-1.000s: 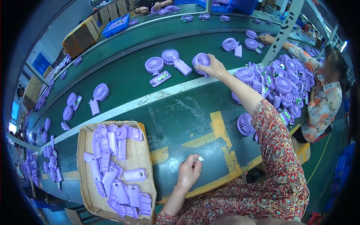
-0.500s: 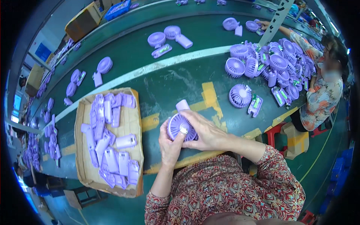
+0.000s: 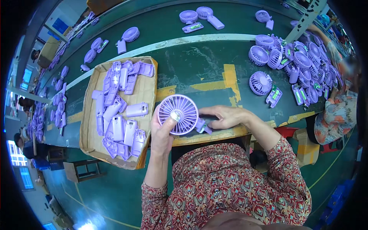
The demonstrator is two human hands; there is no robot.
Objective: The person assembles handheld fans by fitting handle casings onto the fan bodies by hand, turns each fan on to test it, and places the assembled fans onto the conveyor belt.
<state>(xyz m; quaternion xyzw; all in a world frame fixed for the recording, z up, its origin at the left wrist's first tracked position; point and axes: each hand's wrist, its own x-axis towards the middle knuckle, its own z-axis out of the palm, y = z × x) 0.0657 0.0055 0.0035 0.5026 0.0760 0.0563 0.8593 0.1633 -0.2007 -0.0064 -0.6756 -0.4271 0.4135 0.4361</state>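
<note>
My left hand [image 3: 161,134] is closed round a purple hand fan, its thumb pressed on the silvery centre of the round fan grille [image 3: 184,115]. To the right of the grille the fan's short purple handle part [image 3: 202,125] shows, with a bit of green inside; the rest is hidden. My right hand [image 3: 227,117] is beside that part, thumb and forefinger apart with a gap between them. Its fingertips come close to the handle, and whether they touch it I cannot tell. Left of my hands is a shallow cardboard box [image 3: 151,111] of loose purple handle shells [image 3: 118,128].
A big heap of purple fans [image 3: 303,65] lies at the right of the green table, with one fan [image 3: 260,83] and an open handle [image 3: 273,96] before it. More fans [image 3: 131,34] lie beyond the white strip [image 3: 168,45]. A metal post [image 3: 306,21] and a co-worker [image 3: 335,115] are at right.
My right hand has moved off the fan to the right. The fan's handle, earlier pointing away from me, now lies to the right of the grille. The view has shifted.
</note>
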